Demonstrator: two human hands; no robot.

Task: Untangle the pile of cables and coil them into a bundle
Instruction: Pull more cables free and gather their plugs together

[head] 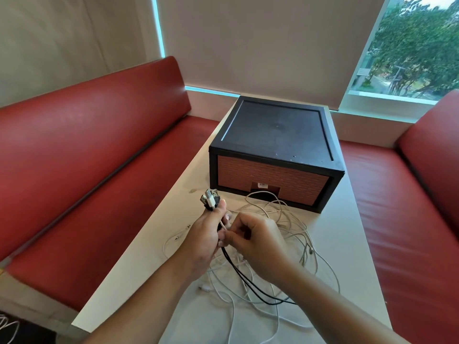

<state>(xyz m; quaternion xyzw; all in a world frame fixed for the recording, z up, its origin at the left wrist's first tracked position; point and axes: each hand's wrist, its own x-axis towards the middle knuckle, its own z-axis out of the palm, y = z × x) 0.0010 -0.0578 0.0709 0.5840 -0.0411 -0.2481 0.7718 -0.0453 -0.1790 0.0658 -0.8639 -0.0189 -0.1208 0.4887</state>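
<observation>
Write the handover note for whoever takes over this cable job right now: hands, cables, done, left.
Left hand grips a bunch of plug ends, with black cables trailing down from it.
Right hand pinches a white cable beside it.
Loose white cables lie tangled on the table before the box.
Done: several ends gathered.
Left: untangle the rest, coil the bundle.

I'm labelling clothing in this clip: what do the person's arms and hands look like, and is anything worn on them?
Nothing worn shows. The left hand and right hand are bare, without gloves, and no ring shows on the visible fingers. The left forearm and right forearm are bare to the frame edge: no sleeve, watch or bracelet.
</observation>
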